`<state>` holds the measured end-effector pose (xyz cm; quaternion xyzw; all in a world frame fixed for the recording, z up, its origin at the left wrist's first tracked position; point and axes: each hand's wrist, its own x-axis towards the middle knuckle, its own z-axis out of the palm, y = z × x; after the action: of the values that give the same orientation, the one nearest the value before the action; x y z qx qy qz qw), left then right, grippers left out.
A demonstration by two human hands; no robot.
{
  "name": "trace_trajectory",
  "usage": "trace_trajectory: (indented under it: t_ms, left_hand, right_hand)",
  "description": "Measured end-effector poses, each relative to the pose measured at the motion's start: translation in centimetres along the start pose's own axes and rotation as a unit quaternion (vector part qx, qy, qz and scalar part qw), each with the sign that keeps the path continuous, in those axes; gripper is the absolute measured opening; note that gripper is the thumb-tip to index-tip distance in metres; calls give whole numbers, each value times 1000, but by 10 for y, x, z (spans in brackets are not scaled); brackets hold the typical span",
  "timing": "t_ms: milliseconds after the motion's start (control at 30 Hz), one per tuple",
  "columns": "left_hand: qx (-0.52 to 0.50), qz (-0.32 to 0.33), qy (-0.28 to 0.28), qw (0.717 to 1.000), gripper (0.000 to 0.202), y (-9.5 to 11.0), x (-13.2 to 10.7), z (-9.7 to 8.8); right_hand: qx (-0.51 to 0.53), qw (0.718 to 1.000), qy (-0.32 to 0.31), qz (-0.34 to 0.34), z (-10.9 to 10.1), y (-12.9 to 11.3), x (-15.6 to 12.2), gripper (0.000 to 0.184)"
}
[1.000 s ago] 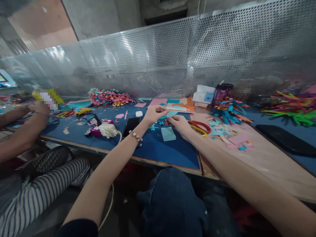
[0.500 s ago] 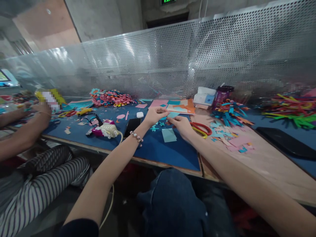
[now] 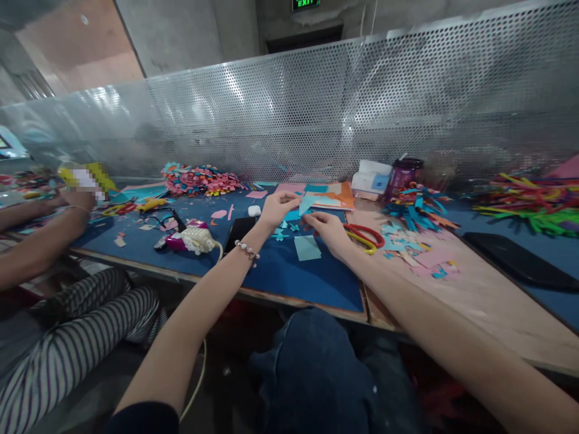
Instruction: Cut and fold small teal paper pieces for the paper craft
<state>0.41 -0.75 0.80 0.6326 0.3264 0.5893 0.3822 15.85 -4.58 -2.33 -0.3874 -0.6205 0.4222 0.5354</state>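
My left hand point(image 3: 280, 208) is closed in a pinch at the edge of a small light-blue piece of paper point(image 3: 306, 204). On its right, my right hand point(image 3: 329, 230) has thumb and fingers pinched together at the paper's lower edge. Below the hands lie light-blue paper squares point(image 3: 307, 248) on the blue table top point(image 3: 289, 277). Small blue cut-out shapes point(image 3: 281, 235) rest just under my left hand. Beside my right wrist are red-and-yellow-handled scissors point(image 3: 365, 238), partly hidden by the hand.
Coloured paper sheets point(image 3: 339, 196) lie behind the hands. To the right are paper scraps point(image 3: 420, 253), a bundle of blue strips point(image 3: 418, 205) and a black phone-like slab point(image 3: 520, 259). A power strip point(image 3: 192, 239) and another person's arm point(image 3: 54, 235) are at left.
The light-blue paper between my hands has turned and now shows a broader face. My hands stay close together, with little shift. The view has moved slightly.
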Motion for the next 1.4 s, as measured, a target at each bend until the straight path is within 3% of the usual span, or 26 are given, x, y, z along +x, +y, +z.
trace_trajectory:
  t_ms: [133,333,667,1100,1400]
  left_hand:
    - [46,27,-29,998,26,2,-4,3]
    - [73,38,-75,994,25,-1,-5,4]
    - [57,27,-38,997,26,-3,-3,6]
    - [50,17,-14,998,23,-3,-3,8]
    - [16,15,-2,1000,25,-7,-2,8]
  right_hand:
    - [43,999,-4,2,-2,-2,0,28]
    - [-14,999,26,-26,1,-2,1,42]
    - [-30,999,-4,-20,2,2,3,41]
    - [9,999,-7,-38,5,0,2,40]
    - [-30,998,3,-54,5,5,3,37]
